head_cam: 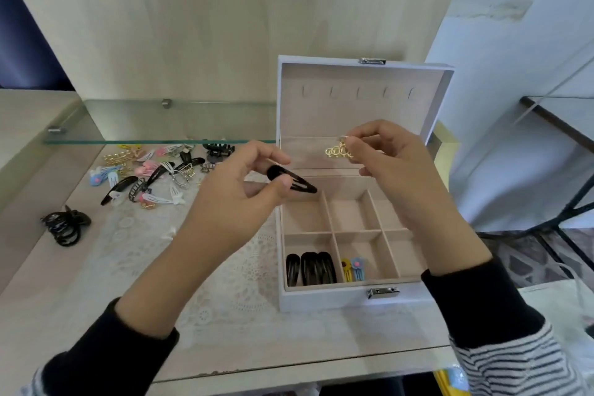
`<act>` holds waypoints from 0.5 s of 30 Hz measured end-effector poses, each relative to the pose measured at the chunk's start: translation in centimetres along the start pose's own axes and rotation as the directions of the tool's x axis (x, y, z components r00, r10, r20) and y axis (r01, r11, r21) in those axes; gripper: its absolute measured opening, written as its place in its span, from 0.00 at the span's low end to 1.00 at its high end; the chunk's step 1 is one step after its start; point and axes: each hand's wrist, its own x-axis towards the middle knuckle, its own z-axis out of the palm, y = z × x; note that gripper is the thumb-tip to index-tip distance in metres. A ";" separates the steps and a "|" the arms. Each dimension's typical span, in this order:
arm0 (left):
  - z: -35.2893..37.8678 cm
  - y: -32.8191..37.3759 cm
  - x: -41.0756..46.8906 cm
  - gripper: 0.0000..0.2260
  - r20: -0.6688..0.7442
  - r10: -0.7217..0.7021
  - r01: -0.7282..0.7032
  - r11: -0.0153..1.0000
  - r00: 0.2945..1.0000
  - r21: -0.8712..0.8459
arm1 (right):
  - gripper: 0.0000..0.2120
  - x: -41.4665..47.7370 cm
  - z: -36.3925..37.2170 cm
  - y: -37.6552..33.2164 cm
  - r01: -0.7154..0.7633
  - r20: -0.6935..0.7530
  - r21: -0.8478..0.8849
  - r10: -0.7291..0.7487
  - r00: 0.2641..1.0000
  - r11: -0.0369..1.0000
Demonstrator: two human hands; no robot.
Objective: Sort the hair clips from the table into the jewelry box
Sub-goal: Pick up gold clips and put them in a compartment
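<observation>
Pale wood-grain worktop (64, 299), lace mat (225, 273) at its centre, glass shelf (154, 120) behind. Jewelry box (321, 302), lid raised, stands beneath and nearward of both grips. It is divided into open compartments: the nearest-left holds black snap clips (310, 268), the nearest-middle holds a yellow and a blue clip (352, 268), and the others in view show bare lining. Left-hand grip (241, 183): thumb and fingers pinched on one black snap clip (294, 182) near its rounded end, long axis running rightward from the grip, tip over the box's left rear compartment. Its like pieces lie below and nearward of that grip, so the coming move is judged a short drop toward the person, the left hand being the nearer. Right-hand grip (392, 167): fingertips pinched on a gold clip (339, 149), which hangs leftward of the grip, in front of the lid pocket and above the rear row. Loose clips (151, 173), unsorted, lie well left of the left-hand grip; a black claw clip (66, 225) lies farther left, apart. Not made out: the gold clip's exact form, blurred; the rightmost compartments, partly behind the right forearm; single items in the overlapping pile.
</observation>
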 end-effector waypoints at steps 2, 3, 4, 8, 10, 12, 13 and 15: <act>0.8 0.2 0.1 0.07 0.051 -0.075 0.074 0.997 0.996 0.019 | 0.02 0.2 -0.9 1.1 -0.018 0.025 -0.059 0.019 1.000 0.998; 1.2 0.4 0.2 0.07 0.080 -0.101 0.098 0.994 0.992 0.038 | 0.02 0.4 -1.2 1.7 -0.026 0.039 -0.082 0.029 0.999 0.996; 1.4 0.7 0.3 0.06 0.110 -0.113 0.106 0.992 0.988 0.069 | 0.02 0.5 -1.3 2.3 -0.034 0.052 -0.100 0.040 0.998 0.994; 1.8 1.2 1.0 0.07 0.256 -0.133 0.059 0.959 0.957 0.278 | 0.02 1.2 -1.4 4.6 -0.033 0.086 -0.179 0.049 0.995 0.983; 2.2 1.2 1.3 0.07 0.301 -0.137 0.013 0.924 0.944 0.381 | 0.02 1.4 -1.3 5.3 -0.010 0.111 -0.210 0.034 0.993 0.978; 2.5 1.1 1.6 0.07 0.321 -0.148 -0.021 0.882 0.936 0.470 | 0.02 1.6 -1.2 5.7 0.013 0.133 -0.244 0.020 0.991 0.970; 2.7 1.1 1.7 0.07 0.334 -0.167 -0.030 0.858 0.927 0.513 | 0.02 1.6 -1.1 5.8 0.021 0.140 -0.263 0.017 0.990 0.965; 3.0 1.0 1.8 0.07 0.362 -0.239 -0.018 0.814 0.901 0.580 | 0.02 1.7 -1.0 6.0 0.023 0.141 -0.277 0.017 0.990 0.961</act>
